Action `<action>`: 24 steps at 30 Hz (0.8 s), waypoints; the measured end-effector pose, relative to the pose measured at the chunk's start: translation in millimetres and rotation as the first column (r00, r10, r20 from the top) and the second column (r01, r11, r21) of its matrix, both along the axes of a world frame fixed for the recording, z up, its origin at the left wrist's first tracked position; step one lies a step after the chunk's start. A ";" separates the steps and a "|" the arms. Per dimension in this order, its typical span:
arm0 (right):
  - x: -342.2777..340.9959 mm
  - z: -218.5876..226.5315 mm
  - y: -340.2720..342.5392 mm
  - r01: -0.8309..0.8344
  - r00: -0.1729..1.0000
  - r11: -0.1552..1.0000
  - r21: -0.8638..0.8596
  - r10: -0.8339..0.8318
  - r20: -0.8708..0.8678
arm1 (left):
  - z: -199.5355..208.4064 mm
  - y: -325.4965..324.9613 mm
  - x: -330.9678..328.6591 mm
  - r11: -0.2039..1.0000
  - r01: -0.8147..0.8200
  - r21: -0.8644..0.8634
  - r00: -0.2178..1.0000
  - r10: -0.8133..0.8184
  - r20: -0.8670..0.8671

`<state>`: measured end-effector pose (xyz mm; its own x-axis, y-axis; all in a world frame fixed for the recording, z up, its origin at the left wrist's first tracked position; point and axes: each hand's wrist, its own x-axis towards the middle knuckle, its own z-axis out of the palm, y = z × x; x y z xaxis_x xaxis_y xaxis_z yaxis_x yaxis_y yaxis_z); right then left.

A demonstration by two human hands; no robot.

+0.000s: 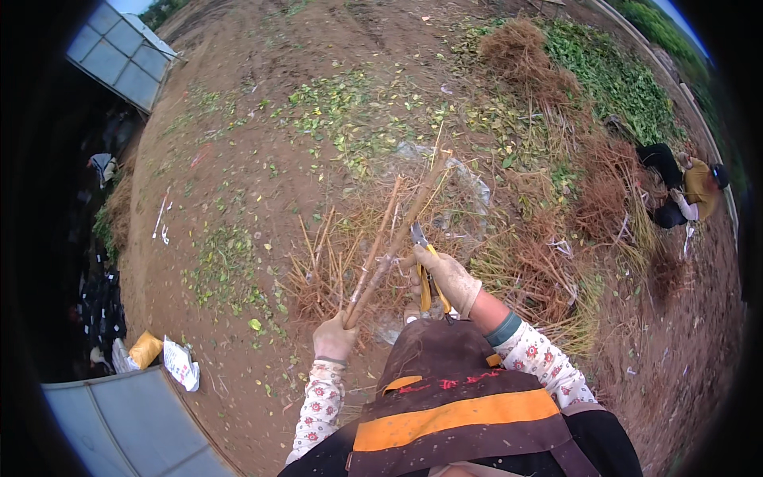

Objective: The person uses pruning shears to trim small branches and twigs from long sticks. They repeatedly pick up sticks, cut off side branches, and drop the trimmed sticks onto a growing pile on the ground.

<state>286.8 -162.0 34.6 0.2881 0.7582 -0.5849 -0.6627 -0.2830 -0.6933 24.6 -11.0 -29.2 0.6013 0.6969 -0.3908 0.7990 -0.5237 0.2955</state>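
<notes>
"while the left hand (335,338), in a pale cloth glove, is closed around their near ends, which way do the sticks run?"

"away from the wearer, slanting to the right of that hand. one is a thick, straight, grey-brown woody stick (416,207); just left of it is a thinner, reddish-brown woody stick (381,234). they come together at the fist and spread apart toward their far ends."

"and the right hand (448,280)?"

"also pale-gloved, and wrapped around yellow-handled metal pruning shears (424,289). the handles stand apart; how far the blades gape is too small for me to tell."

"which hand is nearer to the thick stick?"

"the left, since it has hold of the near end. the right is beside the stick's middle stretch, on its right side. the blades point away from the wearer and lean left, so their line crosses the stick's long axis at a slant. whether they touch the bark, i cannot tell."

"what lies around?"

"a loose heap of thin tan and brown twigs (318,274) beyond the left hand, and a crumpled clear plastic sheet (478,189) beyond the right."
</notes>
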 end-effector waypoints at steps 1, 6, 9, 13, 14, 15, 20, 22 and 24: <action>2.0 -0.9 0.0 0.019 0.990 1.000 0.015 -0.017 -0.143 | 0.3 -0.5 -0.1 1.000 -0.004 0.025 1.000 0.004 -0.004; -2.8 -5.4 -7.4 0.013 0.999 0.996 -0.089 -0.017 -0.045 | 1.9 -0.8 -1.4 0.999 0.000 0.034 0.999 0.001 -0.037; -8.1 -0.4 -4.7 -0.038 0.998 0.999 -0.002 0.038 0.057 | 2.7 -1.9 -2.6 1.000 -0.011 -0.016 0.999 0.010 -0.031; 6.9 -20.4 -14.4 -0.005 0.979 0.991 0.135 0.032 -0.201 | -3.1 7.6 -11.9 0.980 0.063 -0.189 0.998 -0.056 0.043; 7.2 -15.7 -17.0 -0.018 0.966 0.979 0.203 0.069 -0.249 | -7.2 11.7 -16.8 0.936 0.038 -0.351 0.998 -0.018 0.061; 8.0 -13.5 -23.3 -0.016 0.950 0.963 0.269 0.099 -0.298 | -12.5 15.9 -19.5 0.863 0.027 -0.504 0.997 0.011 0.072; 12.7 6.4 -11.2 -0.275 0.934 0.902 0.333 0.333 -0.130 | -12.2 21.0 -25.1 0.454 -0.023 -0.891 0.984 0.166 0.059; 12.7 6.4 -3.6 -0.255 0.940 0.914 0.317 0.311 -0.142 | -5.5 18.8 -24.1 0.494 0.001 -0.869 0.993 0.102 0.059; 13.7 11.1 1.6 -0.216 0.960 0.937 0.273 0.255 -0.116 | -5.7 15.6 -25.9 0.513 0.034 -0.857 0.996 0.055 0.073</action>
